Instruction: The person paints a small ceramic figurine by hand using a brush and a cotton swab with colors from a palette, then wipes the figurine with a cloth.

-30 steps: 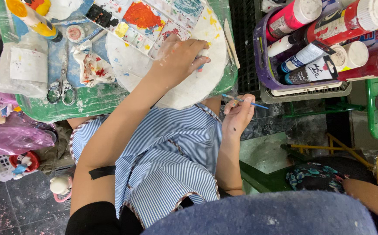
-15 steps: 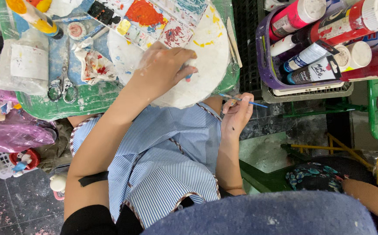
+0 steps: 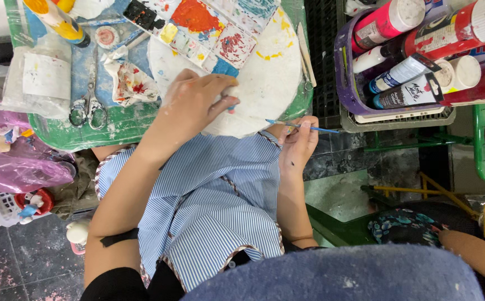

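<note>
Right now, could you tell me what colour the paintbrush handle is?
Blue: the paintbrush in the right hand, head view.

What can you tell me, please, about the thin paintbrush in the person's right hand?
The paintbrush is slim, with a blue handle and a fine tip; its bristle colour is too small to tell. It lies almost level, pointing left toward the white round board, its tip just at the board's lower edge. The right hand pinches it near the middle with the fingertips, the handle's end jutting right past the hand. Nothing else touches it.
</note>
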